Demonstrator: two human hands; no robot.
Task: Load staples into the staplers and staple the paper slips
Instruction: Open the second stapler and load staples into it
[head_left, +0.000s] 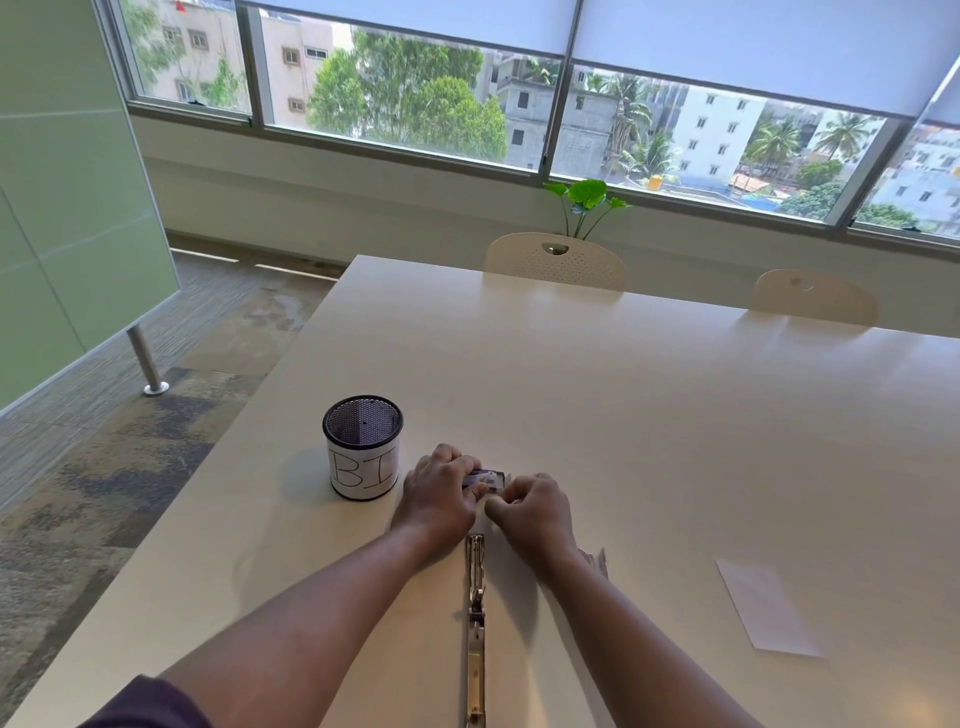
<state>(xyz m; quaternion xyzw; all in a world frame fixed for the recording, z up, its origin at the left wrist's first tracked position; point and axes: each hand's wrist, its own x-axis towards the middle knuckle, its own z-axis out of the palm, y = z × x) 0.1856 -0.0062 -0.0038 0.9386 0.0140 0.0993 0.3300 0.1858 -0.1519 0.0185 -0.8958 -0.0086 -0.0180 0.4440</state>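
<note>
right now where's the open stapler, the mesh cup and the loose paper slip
stapler (475, 613): head view, on the hinge in the middle of its opened-out metal body
mesh cup (363, 470): head view, on the white label on its side
paper slip (763, 608): head view, on the middle of the sheet

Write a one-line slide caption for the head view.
Both hands, left and right, work a small staple box above an opened stapler on the table.

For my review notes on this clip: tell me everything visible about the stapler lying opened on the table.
The stapler looks like bare silvery metal, swung fully open so it lies flat in one long, narrow line on the white table. It runs from just below the two hands toward the near table edge, between the forearms, hinge about midway. Neither hand touches it. Whether staples sit in its channel cannot be told.
</note>
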